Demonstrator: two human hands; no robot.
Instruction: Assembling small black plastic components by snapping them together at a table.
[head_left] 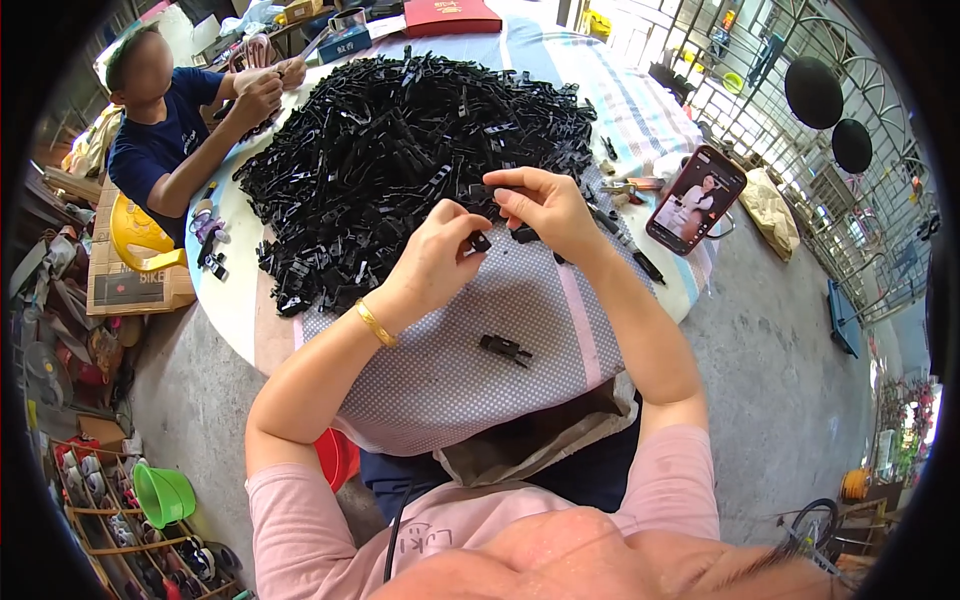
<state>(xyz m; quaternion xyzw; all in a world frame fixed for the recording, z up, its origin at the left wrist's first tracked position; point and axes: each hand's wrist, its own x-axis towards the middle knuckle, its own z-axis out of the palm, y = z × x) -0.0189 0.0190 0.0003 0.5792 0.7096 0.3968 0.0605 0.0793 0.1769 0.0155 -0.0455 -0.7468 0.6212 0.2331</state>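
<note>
My left hand (pixel 437 257) is closed, its thumb and fingers pinching a small black plastic piece (pixel 480 241). Just to the right and slightly farther off, my right hand (pixel 553 212) pinches another small black plastic piece (pixel 478 192) between thumb and forefinger; its exact shape is hard to make out. Both hands are raised in front of a large heap of black plastic clip-like parts (pixel 400 150). One loose black clip-like part (pixel 506 350) lies by itself on the dotted cloth (pixel 430 385) nearer to me.
A phone (pixel 697 200) showing a video stands at the right, near red-handled pliers (pixel 640 184) and a black pen-like tool (pixel 648 266). Across to the left, a co-worker (pixel 165 130) handles something at the table's edge. A red box (pixel 452 16) sits at the back.
</note>
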